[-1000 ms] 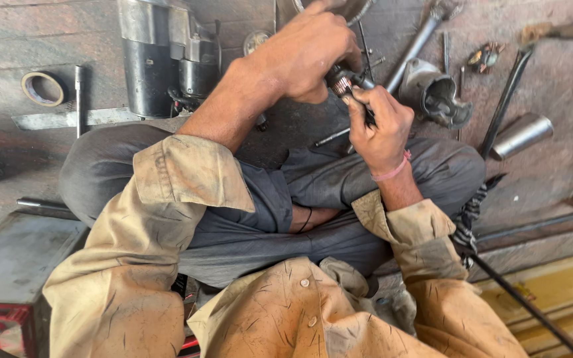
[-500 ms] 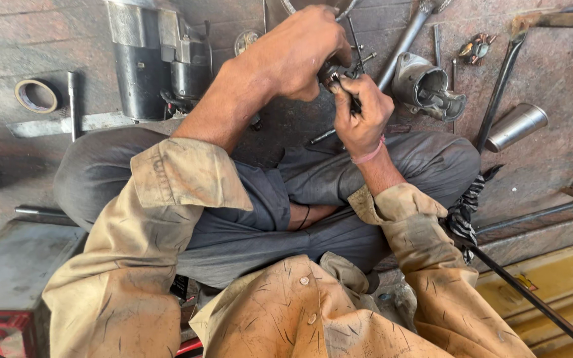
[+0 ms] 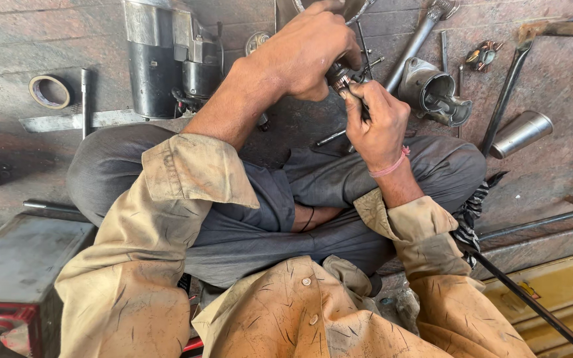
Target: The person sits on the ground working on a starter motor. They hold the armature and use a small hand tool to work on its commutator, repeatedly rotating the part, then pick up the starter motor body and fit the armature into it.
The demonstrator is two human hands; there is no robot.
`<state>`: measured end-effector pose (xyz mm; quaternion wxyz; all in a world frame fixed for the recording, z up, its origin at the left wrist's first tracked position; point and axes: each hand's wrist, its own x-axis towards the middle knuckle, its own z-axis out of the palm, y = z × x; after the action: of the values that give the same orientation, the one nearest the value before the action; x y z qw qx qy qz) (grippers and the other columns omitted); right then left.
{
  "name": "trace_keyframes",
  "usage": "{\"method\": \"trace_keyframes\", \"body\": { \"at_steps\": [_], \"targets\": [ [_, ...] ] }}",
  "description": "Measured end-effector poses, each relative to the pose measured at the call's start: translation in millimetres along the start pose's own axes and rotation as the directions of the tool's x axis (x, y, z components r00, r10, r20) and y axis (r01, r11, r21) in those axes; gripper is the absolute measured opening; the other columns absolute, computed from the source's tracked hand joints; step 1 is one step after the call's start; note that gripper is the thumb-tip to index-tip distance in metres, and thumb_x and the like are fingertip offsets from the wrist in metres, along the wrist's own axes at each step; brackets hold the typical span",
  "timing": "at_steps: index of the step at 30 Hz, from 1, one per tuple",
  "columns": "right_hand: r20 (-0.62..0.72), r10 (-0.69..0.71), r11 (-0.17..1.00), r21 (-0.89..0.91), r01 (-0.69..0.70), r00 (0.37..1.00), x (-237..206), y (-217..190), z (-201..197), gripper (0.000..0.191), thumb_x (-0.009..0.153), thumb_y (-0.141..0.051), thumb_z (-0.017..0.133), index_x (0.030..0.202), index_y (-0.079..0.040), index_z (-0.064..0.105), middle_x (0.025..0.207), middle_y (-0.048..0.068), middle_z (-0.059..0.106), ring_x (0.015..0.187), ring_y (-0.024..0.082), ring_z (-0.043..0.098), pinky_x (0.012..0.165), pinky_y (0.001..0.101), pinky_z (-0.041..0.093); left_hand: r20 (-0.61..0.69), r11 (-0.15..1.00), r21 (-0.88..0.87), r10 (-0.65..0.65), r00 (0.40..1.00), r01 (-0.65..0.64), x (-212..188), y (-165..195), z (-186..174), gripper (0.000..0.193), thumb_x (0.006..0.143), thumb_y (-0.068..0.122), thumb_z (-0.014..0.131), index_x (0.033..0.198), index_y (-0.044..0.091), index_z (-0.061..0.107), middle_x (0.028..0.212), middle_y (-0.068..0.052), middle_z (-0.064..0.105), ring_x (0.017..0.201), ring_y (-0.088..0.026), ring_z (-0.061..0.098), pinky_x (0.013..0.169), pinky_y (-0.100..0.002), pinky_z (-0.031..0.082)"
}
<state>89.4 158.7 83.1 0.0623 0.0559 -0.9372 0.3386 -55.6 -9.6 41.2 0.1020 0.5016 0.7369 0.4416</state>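
I sit cross-legged on a stone floor. My left hand (image 3: 306, 50) grips a small dark metal motor part (image 3: 338, 76) with a copper-coloured end, held above my lap. My right hand (image 3: 378, 122) is closed on a thin dark tool (image 3: 363, 113) whose tip meets that part. A pink band circles my right wrist. Most of the part is hidden under my left fingers.
A grey and black starter motor (image 3: 160, 59) stands at the upper left, with a tape roll (image 3: 49, 91) and a metal rod (image 3: 85, 99) beside it. To the right lie a metal housing (image 3: 432, 89), a steel cylinder (image 3: 520, 132), a wrench (image 3: 416, 43) and long bars. A metal box (image 3: 14, 265) sits lower left.
Both hands moved slightly up and away from my lap with the part and tool still held together. The view shifted a little; nothing was let go.
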Motion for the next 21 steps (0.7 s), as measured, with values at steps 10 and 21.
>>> {"method": "trace_keyframes", "body": {
  "at_steps": [10, 21],
  "targets": [
    [-0.032, -0.012, 0.999, 0.035, 0.013, 0.999, 1.7, 4.8, 4.9, 0.011, 0.1, 0.004, 0.073, 0.102, 0.002, 0.062, 0.096, 0.016, 0.071, 0.082, 0.03, 0.075, 0.07, 0.0367, 0.056, 0.021, 1.0, 0.015, -0.012, 1.0, 0.012, 4.9, 0.0, -1.5, 0.048, 0.049, 0.003, 0.077, 0.097, 0.008, 0.083, 0.086, -0.015, 0.075, 0.09, -0.037, 0.067, 0.091, -0.046, 0.047],
    [-0.038, -0.041, 0.999, 0.008, 0.041, 0.998, 3.7, 14.1, 2.8, 0.012, 0.098, 0.005, 0.073, 0.102, 0.003, 0.062, 0.095, 0.018, 0.072, 0.083, 0.032, 0.075, 0.07, 0.0371, 0.057, -0.026, 0.999, 0.035, 0.021, 0.999, -0.02, 6.8, 2.5, -7.9, 0.043, 0.05, 0.004, 0.077, 0.093, 0.008, 0.081, 0.087, -0.012, 0.076, 0.093, -0.036, 0.068, 0.096, -0.051, 0.04]
  ]
}}
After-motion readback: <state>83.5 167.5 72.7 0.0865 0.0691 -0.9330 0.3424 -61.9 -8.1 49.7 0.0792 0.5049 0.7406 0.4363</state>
